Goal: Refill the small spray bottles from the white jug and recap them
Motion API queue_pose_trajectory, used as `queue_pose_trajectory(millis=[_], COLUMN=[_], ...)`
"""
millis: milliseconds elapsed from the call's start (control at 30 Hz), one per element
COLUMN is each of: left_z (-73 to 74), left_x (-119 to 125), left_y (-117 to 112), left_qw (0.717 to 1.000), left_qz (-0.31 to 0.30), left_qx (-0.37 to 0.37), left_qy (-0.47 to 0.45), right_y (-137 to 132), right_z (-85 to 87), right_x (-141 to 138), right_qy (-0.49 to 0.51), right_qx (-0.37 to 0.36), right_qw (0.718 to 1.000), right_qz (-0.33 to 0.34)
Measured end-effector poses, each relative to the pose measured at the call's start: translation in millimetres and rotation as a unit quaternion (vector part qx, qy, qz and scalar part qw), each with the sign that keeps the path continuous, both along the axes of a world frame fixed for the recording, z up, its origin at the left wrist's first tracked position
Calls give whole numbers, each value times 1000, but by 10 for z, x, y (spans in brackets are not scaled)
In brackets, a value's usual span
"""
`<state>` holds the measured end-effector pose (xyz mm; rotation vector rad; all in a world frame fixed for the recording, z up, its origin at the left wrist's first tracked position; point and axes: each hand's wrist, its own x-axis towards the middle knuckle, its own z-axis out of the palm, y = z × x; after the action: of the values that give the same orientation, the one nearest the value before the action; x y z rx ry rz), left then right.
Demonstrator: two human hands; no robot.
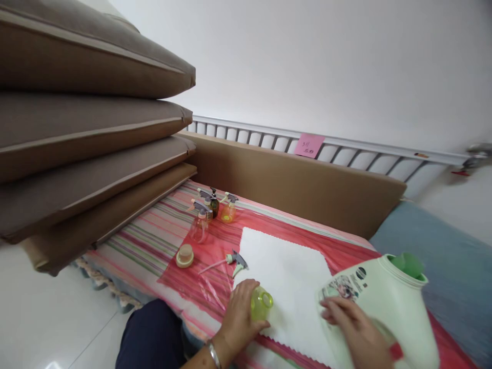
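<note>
My left hand (240, 310) is wrapped round a small translucent yellow-green bottle (262, 305), its open neck turned toward the right. The bottle is over the left edge of a white sheet with scalloped sides (286, 277). My right hand (351, 325), slightly blurred, has its fingers curled in front of a large pale green jug (402, 302). Whether it grips the jug's handle cannot be made out. A green piece (409, 265) shows at the jug's open mouth. Just beyond my left hand lies a detached spray head (237, 261) with its tube.
Spray bottles stand farther back: a pink one (200, 228), an orange one (228, 211) and dark ones (213, 205). A round cream lid (185, 255) lies on the red plastic sheet (175, 274). Stacked brown cushions (96, 115) rise at left; a brown panel (284, 177) lines the back.
</note>
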<state>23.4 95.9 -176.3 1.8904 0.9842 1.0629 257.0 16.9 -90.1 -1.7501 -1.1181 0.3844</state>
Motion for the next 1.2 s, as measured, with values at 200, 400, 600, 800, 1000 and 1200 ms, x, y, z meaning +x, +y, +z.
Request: queue_pose_trajectory(millis=[200,400,600,800,1000,1200], left_z=[-13,15,6,59,149,111], left_x=[-66,-77,-75,-70,-86,-97], left_y=[31,75,109,109,117,112], left_qw=[999,998,997,997,997,997], left_qz=[-2,-28,-43,-40,-43,-40], left_qx=[-34,-56,-56,-66,-71,-60], left_qy=[-15,-5,-12,-9,-1,-7], right_y=[1162,1865,2101,2119,2130,2133], right_z=[-386,-758,-780,-778,-739,-601], right_x=[-694,-879,-1051,-1125,-1193,-1168], right_qy=[2,-100,-181,-211,-225,-199], right_qx=[-131,-201,-258,-282,-300,-297], right_qw=[981,962,932,915,903,916], right_qz=[142,157,181,197,209,181])
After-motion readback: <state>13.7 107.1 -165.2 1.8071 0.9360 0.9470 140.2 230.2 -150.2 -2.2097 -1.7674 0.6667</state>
